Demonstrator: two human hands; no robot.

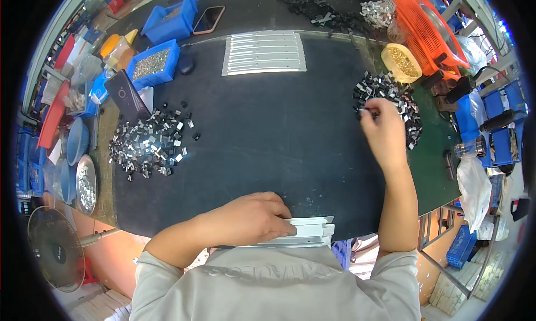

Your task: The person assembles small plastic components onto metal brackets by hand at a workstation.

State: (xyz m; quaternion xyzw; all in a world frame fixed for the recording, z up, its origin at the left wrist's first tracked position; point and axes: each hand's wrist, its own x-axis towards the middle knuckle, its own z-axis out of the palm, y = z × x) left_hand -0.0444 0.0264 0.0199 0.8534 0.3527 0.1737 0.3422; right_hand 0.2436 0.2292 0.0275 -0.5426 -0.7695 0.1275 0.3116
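My left hand [254,216] is at the near edge of the dark work mat, its fingers curled over a few long silver metal strips [312,230]. The strips lie sideways in front of my body, partly hidden by that hand. My right hand [383,125] reaches to a heap of small black-and-silver pieces [413,117] on the right. Its thumb and fingers are pinched together at the heap's left edge. What sits between the fingertips is too small to make out.
Several silver strips [264,52] lie side by side at the mat's far edge. Another heap of small pieces [148,145] is at left, by a leaning dark phone [127,95]. Blue bins [153,66], a yellow tub [402,63] and an orange basket [430,33] stand around.
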